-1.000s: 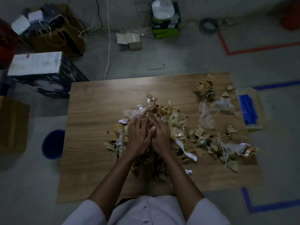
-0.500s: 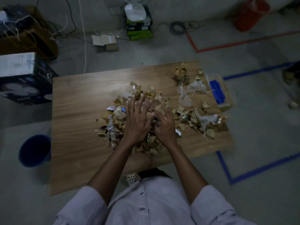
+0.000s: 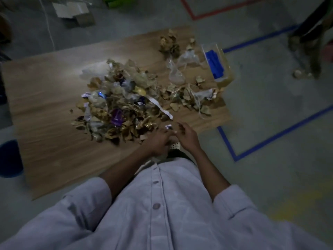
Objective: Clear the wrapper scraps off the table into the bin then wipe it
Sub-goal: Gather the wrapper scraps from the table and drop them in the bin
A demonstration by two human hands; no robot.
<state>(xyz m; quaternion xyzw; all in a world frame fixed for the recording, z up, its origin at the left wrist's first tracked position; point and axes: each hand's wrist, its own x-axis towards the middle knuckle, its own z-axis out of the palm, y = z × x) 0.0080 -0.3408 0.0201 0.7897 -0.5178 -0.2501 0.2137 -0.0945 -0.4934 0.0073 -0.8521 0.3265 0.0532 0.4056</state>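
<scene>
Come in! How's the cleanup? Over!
Left hand, right hand at near edge, grip blurred. Brown and clear wrapper scraps piled on wooden table. Round blue bin on floor.

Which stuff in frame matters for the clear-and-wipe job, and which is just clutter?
Job:
scraps heaped on the table
blue bin on the floor to its left
left hand and right hand at the near edge
blue cloth in the clear tub, probably for wiping

Lying about:
cardboard box
white cable
red tape and blue tape on the floor
</scene>
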